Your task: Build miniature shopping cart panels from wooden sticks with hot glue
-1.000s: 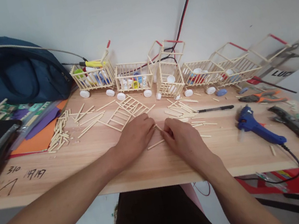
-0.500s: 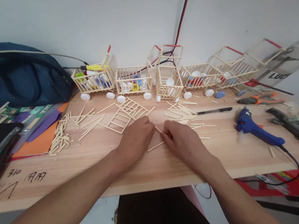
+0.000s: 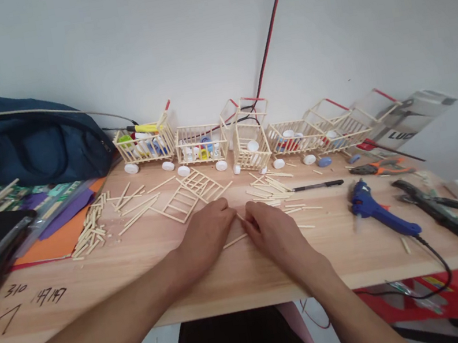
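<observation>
My left hand (image 3: 208, 230) and my right hand (image 3: 272, 231) are close together near the middle of the table, fingers closed. Between their fingertips runs a short thin wooden stick (image 3: 240, 217), one end at each hand. Another stick (image 3: 235, 241) lies on the wood just below, its right end by my right hand. Ladder-like stick frames (image 3: 181, 200) lie beyond my left hand, partly overlapping. Loose sticks (image 3: 273, 186) are scattered beyond my right hand, beside a black pen (image 3: 318, 185).
Small stick carts (image 3: 200, 144) with white wheels line the wall. At right are a blue glue gun (image 3: 380, 210), orange-handled pliers (image 3: 382, 168) and a black cutter-like tool (image 3: 448, 222). A stick pile (image 3: 91, 226), coloured paper (image 3: 54, 242) and a blue bag (image 3: 35, 142) are at left.
The view has tilted, so the table and carts appear lower in the picture. Both hands keep nearly the same pose around the short stick.
</observation>
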Available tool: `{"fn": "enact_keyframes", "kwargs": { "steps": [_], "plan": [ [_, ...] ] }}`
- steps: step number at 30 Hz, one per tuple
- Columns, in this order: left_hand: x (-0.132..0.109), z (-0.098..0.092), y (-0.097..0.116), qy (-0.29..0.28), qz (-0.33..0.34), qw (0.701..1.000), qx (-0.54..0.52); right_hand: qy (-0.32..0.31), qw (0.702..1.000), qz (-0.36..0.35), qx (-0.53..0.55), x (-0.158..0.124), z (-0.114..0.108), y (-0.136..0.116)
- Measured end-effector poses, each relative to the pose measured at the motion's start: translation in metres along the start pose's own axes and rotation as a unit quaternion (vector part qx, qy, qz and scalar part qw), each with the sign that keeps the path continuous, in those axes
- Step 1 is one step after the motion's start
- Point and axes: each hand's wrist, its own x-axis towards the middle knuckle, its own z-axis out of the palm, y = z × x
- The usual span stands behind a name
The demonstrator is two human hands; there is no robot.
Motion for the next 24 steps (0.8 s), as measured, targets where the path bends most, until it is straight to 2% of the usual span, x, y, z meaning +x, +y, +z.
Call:
{"fn": "enact_keyframes", "kwargs": {
  "steps": [11, 17, 24],
  "plan": [
    [0.0009, -0.0058, 0.0053, -0.015, -0.012, 1.000, 0.007, 0.002, 1.000, 0.007, -0.002, -0.0009, -0.0011, -0.0028],
    [0.0021, -0.0086, 0.0078, -0.036, -0.044, 0.998, -0.023, -0.004, 1.000, 0.008, -0.004, -0.0008, -0.0017, -0.0029],
    [0.0012, -0.0077, 0.0066, -0.027, -0.025, 0.999, -0.013, 0.001, 1.000, 0.005, -0.007, -0.0015, -0.0002, -0.0020]
  ]
}}
